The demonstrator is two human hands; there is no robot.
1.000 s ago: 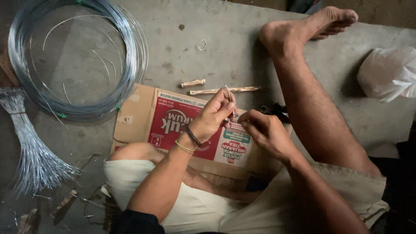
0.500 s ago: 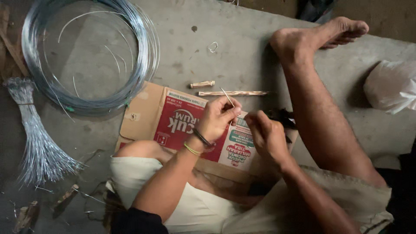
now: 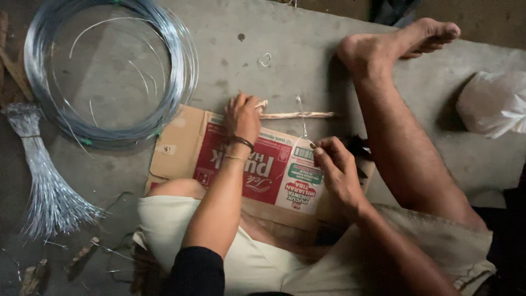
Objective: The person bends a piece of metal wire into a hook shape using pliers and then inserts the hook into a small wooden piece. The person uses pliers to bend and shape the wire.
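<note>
The person sits on a concrete floor (image 3: 307, 49) with a flattened red-and-white carton (image 3: 263, 170) under the hands.

Left hand (image 3: 244, 118): reached forward past the far edge of the carton, fingers curled down over the near end of a short stick (image 3: 262, 104). It appears to have closed on that stick, though the fingertips are hidden and a firm grip cannot be confirmed. A second, longer stick (image 3: 298, 115) lies just beyond, flat on the floor, its long axis running left to right along the carton's edge.

Right hand (image 3: 334, 164): thumb and forefinger pinched tight on the lower end of a short wire piece (image 3: 302, 118). The wire stands nearly upright in the view, its long axis running away from the person, free end hooked over and pointing towards the far side of the floor, above the longer stick.

Judgement: the step in hand looks like fetching a stick to bring to the wire. The next move would call for lifting the stick clear and bringing it across to the pinched wire without the hooked end snagging.

Nearby: a large wire coil (image 3: 109, 71) on the floor to the left, a bundle of cut wires (image 3: 49, 192) below it, a small wire loop (image 3: 265, 59) lying apart, and a white bag (image 3: 493, 104) to the right.
</note>
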